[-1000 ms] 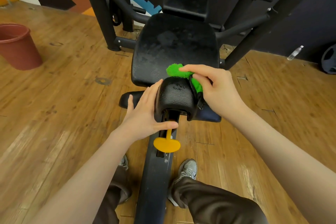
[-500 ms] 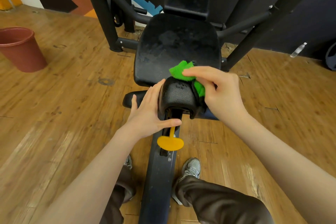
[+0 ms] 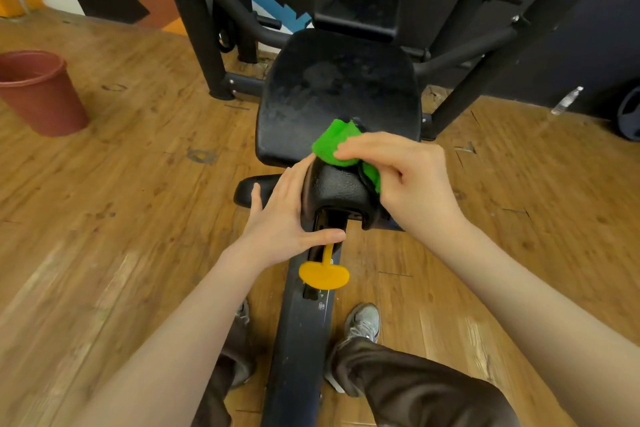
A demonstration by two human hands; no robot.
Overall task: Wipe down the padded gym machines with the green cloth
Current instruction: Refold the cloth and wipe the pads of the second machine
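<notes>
The right hand (image 3: 412, 184) grips the green cloth (image 3: 337, 146), fingers curled over it, and presses it onto the top far edge of the small pad (image 3: 337, 192). Part of the cloth hangs between the palm and the pad's right side. The left hand (image 3: 287, 218) lies flat against the pad's left side, fingers straight and together, thumb extended under the pad's front opening. Beyond the pad is the seat (image 3: 339, 94). A yellow knob (image 3: 323, 274) sits just below the thumb.
</notes>
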